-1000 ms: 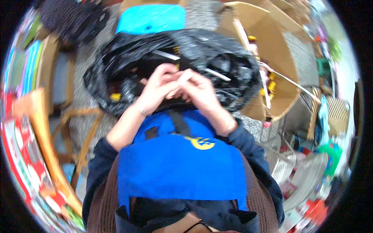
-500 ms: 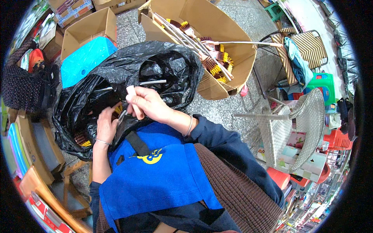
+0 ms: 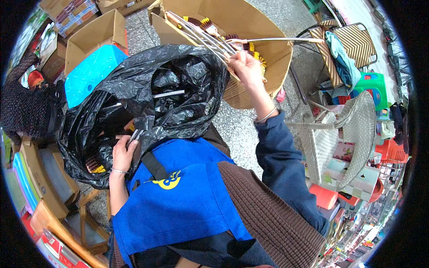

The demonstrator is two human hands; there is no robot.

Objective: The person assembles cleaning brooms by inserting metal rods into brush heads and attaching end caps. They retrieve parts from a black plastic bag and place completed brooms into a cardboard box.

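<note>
Right hand: the right hand (image 3: 245,67) is raised at far centre, fingers curled tight round a fanned bundle of long-handled brushes (image 3: 210,38), gripping the handle ends.
Left hand: the left hand (image 3: 123,154) rests at the near rim of the black plastic bag (image 3: 134,89), fingers closed on a few thin grey handles (image 3: 135,135) that stick up out of it.
Where the brushes are: the bundle hangs over the open mouth of the big cardboard box (image 3: 268,27) at far centre-right; more brush heads, yellow and dark, lie inside that box, and one yellow-bristled head (image 3: 96,166) shows low in the bag.
Handling: the brushes look light and stiff in the handle, soft at the bristle end. A loose fan of thin handles would likely slip apart, so the grip belongs on the handles close together, not the bristles.
Bag: thin, glossy, crumpled film; it looks limp and easy to tear on handle ends.
Packages: an open brown carton (image 3: 91,35) sits far left, with a bright blue plastic stool (image 3: 89,73) just in front of it; colourful flat packs line the left edge.
Right side: a woven chair (image 3: 344,129) and a green stool (image 3: 373,85); red and white containers lie near right.
Labels: a yellow emblem (image 3: 167,181) on the blue apron (image 3: 178,210).
</note>
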